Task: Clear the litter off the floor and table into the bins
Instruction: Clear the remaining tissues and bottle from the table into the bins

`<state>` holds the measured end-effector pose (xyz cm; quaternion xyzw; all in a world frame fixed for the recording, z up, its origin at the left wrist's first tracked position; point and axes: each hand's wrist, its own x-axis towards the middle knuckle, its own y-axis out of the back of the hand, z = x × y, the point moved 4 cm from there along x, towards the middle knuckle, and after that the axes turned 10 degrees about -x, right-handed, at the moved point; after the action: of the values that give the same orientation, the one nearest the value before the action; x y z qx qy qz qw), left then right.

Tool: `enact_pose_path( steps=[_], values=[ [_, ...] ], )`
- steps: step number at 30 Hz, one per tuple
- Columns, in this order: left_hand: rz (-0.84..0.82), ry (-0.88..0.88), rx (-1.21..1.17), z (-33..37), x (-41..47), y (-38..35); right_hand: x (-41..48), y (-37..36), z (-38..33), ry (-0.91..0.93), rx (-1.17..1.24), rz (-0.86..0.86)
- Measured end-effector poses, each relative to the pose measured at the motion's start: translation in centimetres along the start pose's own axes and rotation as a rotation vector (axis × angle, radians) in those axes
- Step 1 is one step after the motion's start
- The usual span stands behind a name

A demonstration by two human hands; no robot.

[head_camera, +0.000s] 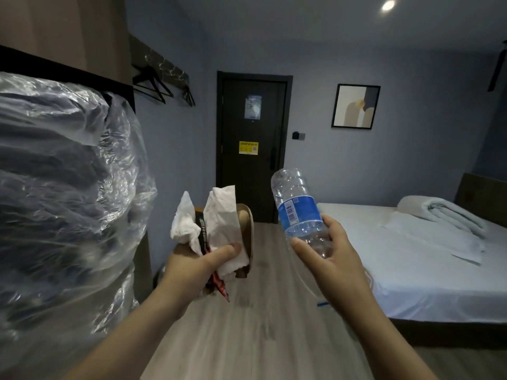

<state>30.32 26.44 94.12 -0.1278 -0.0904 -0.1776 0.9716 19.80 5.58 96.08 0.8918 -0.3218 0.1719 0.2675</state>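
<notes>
Gripping litter in both hands, a person stands on the wood-look floor (247, 338) of a dim bedroom, facing a dark door (251, 133). The left hand (197, 266) is clenched round a mixed bundle held at chest height. It holds two crumpled white tissues (222, 215), one dark pack (201, 231) with white lettering, one curved brown cardboard piece (245, 229), and one red wrapper (220, 286) that pokes out below the fist. The right hand (332, 253) wraps its fingers and thumb round one clear plastic bottle (297, 207). The bottle is ribbed and empty-looking, with a blue label carrying a barcode, and it tilts up and to the left. The end of the bottle inside the palm is hidden, so its cap cannot be seen. The lettering on the pack is too blurred to read, and what the brown piece is cannot be told.

At left, a bulky bundle wrapped in clear plastic film (55, 187) is cut off by the frame edge, its dark contents indistinct. At right stands one bed (411, 270) in a white sheet, with one rolled white duvet (444, 212) lying on it. A small blue-and-white scrap (322, 304) lies on the floor beside the bed, partly behind the right wrist. Two notices hang on the door, and one framed print (355, 105) hangs on the wall.
</notes>
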Motion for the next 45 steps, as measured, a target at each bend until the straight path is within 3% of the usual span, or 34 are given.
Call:
enact_pose_path(
  steps=[11,20,27,45],
  values=[
    [0.093,-0.038,-0.022,-5.3,20.2,-0.3,19.2,-8.5,8.8,-0.001,-0.006,-0.065],
    [0.152,0.052,-0.017,-9.9,39.7,3.7,36.8,-18.7,13.7,-0.004,-0.03,-0.073],
    [0.11,0.141,-0.033,-13.7,54.8,4.7,49.1,-25.1,18.4,-0.04,-0.056,-0.061],
    [0.251,0.056,0.078,-22.0,90.3,6.2,82.6,-41.3,32.5,0.015,0.006,-0.214]
  ],
)
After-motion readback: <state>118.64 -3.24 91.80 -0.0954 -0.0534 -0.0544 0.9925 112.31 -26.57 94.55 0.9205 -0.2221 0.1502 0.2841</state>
